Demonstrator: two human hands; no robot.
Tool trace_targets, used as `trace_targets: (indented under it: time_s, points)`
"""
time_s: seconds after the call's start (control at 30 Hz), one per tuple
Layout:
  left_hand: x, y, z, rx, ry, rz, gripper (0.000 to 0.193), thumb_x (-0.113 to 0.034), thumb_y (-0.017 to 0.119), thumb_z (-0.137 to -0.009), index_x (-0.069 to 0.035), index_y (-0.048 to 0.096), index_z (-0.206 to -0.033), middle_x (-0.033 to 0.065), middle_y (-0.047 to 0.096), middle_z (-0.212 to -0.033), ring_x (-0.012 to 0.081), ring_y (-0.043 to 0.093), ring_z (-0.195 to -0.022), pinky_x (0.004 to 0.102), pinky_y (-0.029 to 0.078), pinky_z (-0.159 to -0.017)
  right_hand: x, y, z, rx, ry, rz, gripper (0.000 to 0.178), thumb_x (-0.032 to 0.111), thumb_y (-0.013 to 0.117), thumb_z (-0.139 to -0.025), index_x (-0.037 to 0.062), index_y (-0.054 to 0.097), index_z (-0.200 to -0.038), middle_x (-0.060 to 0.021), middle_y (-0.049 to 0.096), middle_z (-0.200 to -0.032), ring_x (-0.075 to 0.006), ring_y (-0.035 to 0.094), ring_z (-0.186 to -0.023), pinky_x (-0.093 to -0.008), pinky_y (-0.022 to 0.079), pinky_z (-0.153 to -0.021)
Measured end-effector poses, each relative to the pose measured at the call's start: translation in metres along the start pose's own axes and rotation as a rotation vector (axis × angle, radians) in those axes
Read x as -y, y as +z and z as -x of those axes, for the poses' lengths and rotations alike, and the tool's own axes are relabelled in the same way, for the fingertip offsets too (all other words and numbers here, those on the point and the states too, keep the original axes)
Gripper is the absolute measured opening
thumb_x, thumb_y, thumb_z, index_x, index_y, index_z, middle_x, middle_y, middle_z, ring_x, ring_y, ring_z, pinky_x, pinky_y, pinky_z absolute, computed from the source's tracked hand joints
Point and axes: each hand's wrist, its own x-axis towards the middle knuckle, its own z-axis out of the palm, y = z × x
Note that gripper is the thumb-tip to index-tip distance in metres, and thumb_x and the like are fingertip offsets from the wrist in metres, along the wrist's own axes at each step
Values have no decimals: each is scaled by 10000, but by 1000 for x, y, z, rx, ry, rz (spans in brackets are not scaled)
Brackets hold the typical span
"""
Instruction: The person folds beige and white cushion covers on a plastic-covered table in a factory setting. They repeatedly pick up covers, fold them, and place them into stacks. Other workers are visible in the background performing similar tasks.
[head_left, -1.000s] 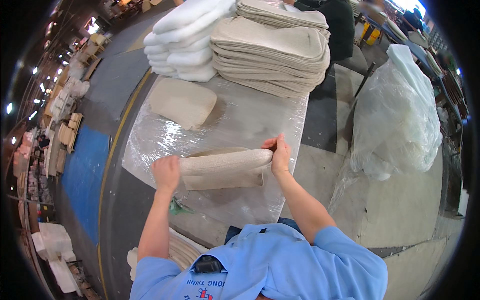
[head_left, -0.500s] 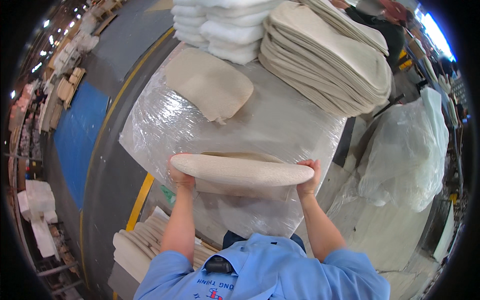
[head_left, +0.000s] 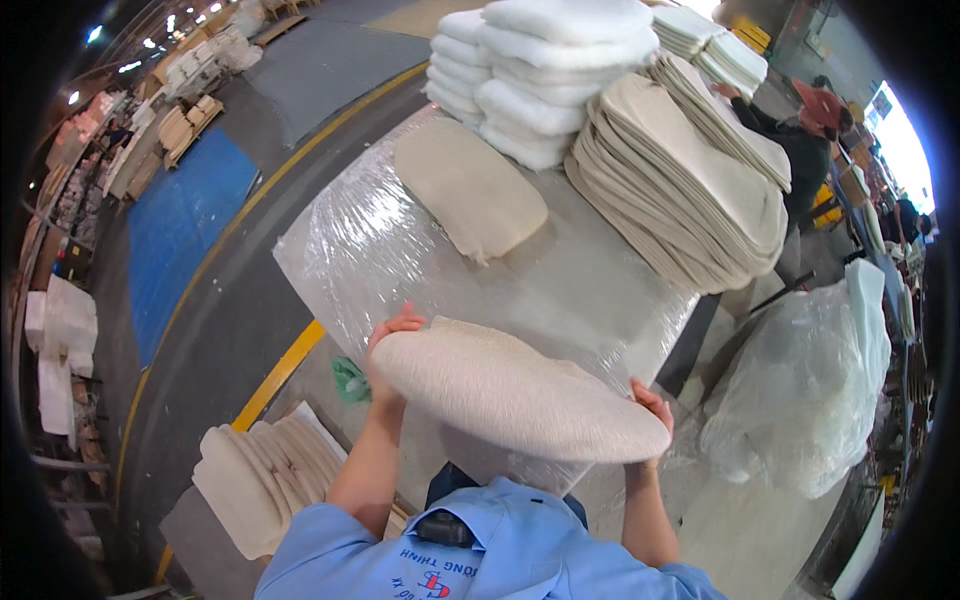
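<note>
A beige fabric cushion cover [head_left: 515, 390], flat and oval, is held level above the plastic-wrapped table [head_left: 400, 240]. My left hand [head_left: 388, 340] grips its left end with the fingers curled over the top edge. My right hand [head_left: 650, 408] grips its right end. Another beige cover [head_left: 470, 190] lies flat on the plastic further back on the table.
A tall stack of beige covers [head_left: 690, 180] and a pile of white foam pads [head_left: 540, 80] stand at the table's far side. More folded covers [head_left: 260, 470] lie low at my left. A clear plastic bag [head_left: 810, 390] sits at the right. Another person [head_left: 800, 140] works behind the stack.
The cover was a tight roll held on the table; it now spreads out flat and wide, lifted between both hands. The head view has swung left.
</note>
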Motion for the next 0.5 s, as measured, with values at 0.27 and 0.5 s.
trace_targets:
  time_s: [0.27,0.5]
  points:
    - [-27,4,162,-17,-726,-170,955,-218,600,-971,-5,80,-1742,250,178,-1789,328,279,-1616,425,195,-1327,61,-55,96,-133,364,287,1080,122,629,-803,239,165,-1771,-201,41,-1831,-353,139,-1681,-443,196,-1338]
    - [-33,-2,196,55,-982,-464,740,-221,805,-951,24,472,-1565,207,665,-1394,290,691,-1231,412,580,-1012,75,-28,81,38,828,794,1191,192,871,-832,164,132,-1766,-270,357,-1698,-362,485,-1485,-457,434,-1203]
